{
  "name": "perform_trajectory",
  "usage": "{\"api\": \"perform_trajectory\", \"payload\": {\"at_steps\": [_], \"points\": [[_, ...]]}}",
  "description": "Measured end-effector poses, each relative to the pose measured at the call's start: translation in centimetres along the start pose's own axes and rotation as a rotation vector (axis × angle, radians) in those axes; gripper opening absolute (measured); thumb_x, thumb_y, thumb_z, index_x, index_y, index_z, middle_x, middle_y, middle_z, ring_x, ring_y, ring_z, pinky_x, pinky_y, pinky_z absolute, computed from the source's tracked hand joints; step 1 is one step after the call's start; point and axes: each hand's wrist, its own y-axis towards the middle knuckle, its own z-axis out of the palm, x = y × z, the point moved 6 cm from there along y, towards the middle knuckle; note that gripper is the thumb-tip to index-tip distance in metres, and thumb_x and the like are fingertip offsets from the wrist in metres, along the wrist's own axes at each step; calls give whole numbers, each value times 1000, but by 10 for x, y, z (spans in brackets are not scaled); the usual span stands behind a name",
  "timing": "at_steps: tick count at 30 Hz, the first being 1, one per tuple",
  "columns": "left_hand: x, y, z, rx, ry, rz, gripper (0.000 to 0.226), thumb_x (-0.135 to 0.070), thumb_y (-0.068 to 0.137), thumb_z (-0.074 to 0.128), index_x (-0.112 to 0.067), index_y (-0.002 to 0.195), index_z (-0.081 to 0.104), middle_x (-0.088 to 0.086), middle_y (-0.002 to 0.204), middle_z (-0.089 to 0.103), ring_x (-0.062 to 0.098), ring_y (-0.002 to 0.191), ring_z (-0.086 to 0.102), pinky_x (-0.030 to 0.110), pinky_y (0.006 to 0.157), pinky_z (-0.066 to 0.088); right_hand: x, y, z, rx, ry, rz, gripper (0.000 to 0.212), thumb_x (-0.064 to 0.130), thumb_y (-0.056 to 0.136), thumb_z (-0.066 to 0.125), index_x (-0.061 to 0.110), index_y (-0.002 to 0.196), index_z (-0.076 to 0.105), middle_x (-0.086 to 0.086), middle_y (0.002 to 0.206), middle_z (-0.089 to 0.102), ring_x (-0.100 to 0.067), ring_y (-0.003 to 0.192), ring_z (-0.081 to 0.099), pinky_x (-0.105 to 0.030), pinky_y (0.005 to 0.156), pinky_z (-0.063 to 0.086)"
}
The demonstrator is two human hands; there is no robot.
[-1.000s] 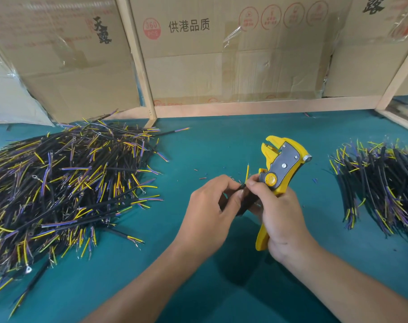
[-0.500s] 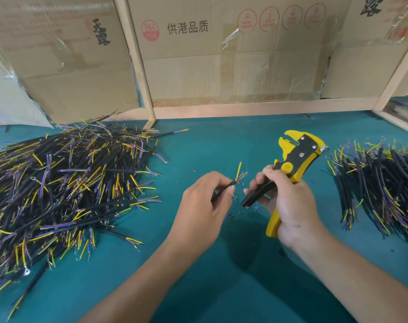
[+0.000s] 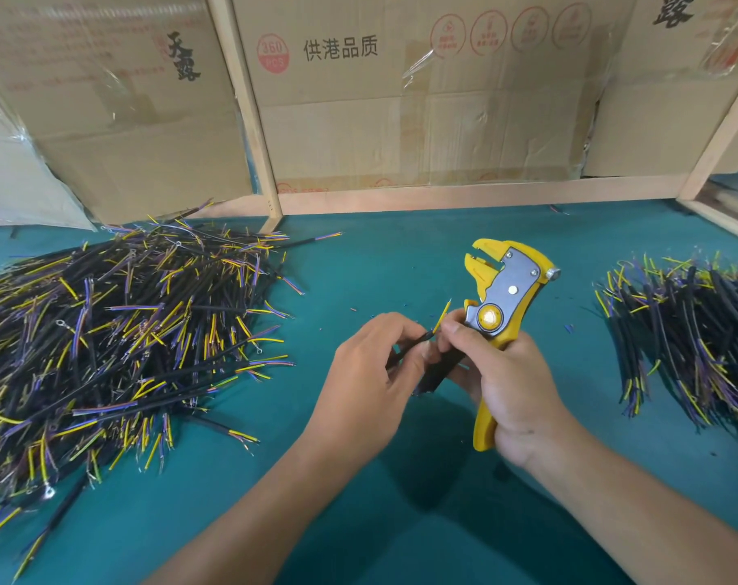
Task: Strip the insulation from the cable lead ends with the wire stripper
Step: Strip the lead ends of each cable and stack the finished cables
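Between cable piles (image 3: 118, 344), left hand (image 3: 371, 373) pinching cable (image 3: 413, 342); right hand (image 3: 506, 382) gripping stripper (image 3: 502, 289) — fingers curled.

Left hand (image 3: 371, 373) pinching cable (image 3: 417, 340), right hand (image 3: 510, 386) gripping wire stripper (image 3: 502, 297)

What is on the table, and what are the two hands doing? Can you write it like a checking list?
Surface: teal table, mostly bare in the middle.
Job's things: yellow wire stripper, head up; one black cable with a yellow lead sticking up, outside the tool.
Clutter: tiny insulation bits scattered about.
Grips: left hand pinches the cable; right hand grips the stripper handles, fingertips touching the cable.
Cables: big left pile; smaller right pile.
Surroundings: cardboard boxes behind a wooden frame.
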Motion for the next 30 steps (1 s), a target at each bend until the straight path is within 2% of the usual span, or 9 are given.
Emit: {"api": "perform_trajectory", "payload": {"at_steps": [4, 11, 16, 18, 21, 24, 26, 27, 30], "points": [[1, 0, 1, 4, -42, -37, 12, -17, 97, 62, -24, 87, 61, -19, 74, 58, 5, 62, 49, 8, 57, 35, 2, -1, -1, -16, -37, -33, 23, 5, 99, 57, 8, 76, 60, -6, 67, 58, -22, 65, 61, -45, 67, 56], [0, 1, -3, -11, -83, -63, 15, -15, 97, 62, -25, 86, 60, -19, 69, 55, 6, 57, 42, 12, 55, 34, 1, 0, -3, -40, -126, -103, 25, 7, 98, 60, 17, 76, 65, -8, 67, 62, -32, 69, 62, -54, 72, 57], [2, 4, -5, -38, -87, -59, 14, -15, 97, 63, -24, 87, 61, -18, 73, 56, 5, 60, 43, 11, 57, 35, -1, 1, -3, -29, -126, -79, 33, 11, 99, 61, 27, 70, 68, -5, 66, 64, -30, 69, 63, -56, 74, 58], [5, 4, -6, -39, -106, -62, 15, -14, 96, 63, -26, 87, 61, -20, 72, 56, 4, 60, 44, 10, 58, 35, -1, 0, -4, -29, -118, -74, 32, 11, 99, 61, 24, 71, 67, -5, 65, 64, -30, 68, 62, -55, 73, 58], [10, 5, -6, -19, -168, -93, 18, -15, 97, 63, -30, 87, 61, -22, 70, 55, 3, 58, 43, 9, 58, 34, -1, -2, -2, -17, -96, -67, 32, 10, 99, 60, 24, 70, 67, -3, 64, 63, -24, 65, 62, -46, 70, 60], [10, 5, -5, 8, -241, -102, 11, -25, 96, 62, -34, 88, 62, -20, 72, 58, 4, 59, 44, 12, 57, 36, -1, -3, 1, 3, -53, -45, 25, 9, 99, 59, 14, 75, 63, -4, 65, 62, -22, 66, 63, -59, 84, 57], [9, 6, -5, 20, -300, -105, 8, -34, 96, 59, -35, 91, 66, -13, 79, 66, 10, 65, 53, 20, 61, 44, -2, -4, 3, 22, -15, -29, 26, 8, 100, 57, 11, 74, 61, -4, 66, 61, -22, 66, 62, -65, 88, 53], [8, 6, -5, 28, -333, -103, 11, -35, 97, 57, -34, 93, 67, -9, 82, 69, 12, 69, 57, 23, 64, 47, -2, -5, 4, 37, 6, -22, 27, 8, 100, 56, 11, 74, 61, -4, 66, 60, -22, 66, 62, -65, 87, 52], [2, 6, -3, 89, -465, -82, 12, -27, 100, 55, -26, 98, 67, -8, 80, 69, 7, 76, 63, 16, 72, 48, -2, -7, 8, 78, 37, -21, 24, 7, 100, 54, 7, 76, 59, -6, 68, 59, -22, 67, 61, -62, 86, 53]]}}
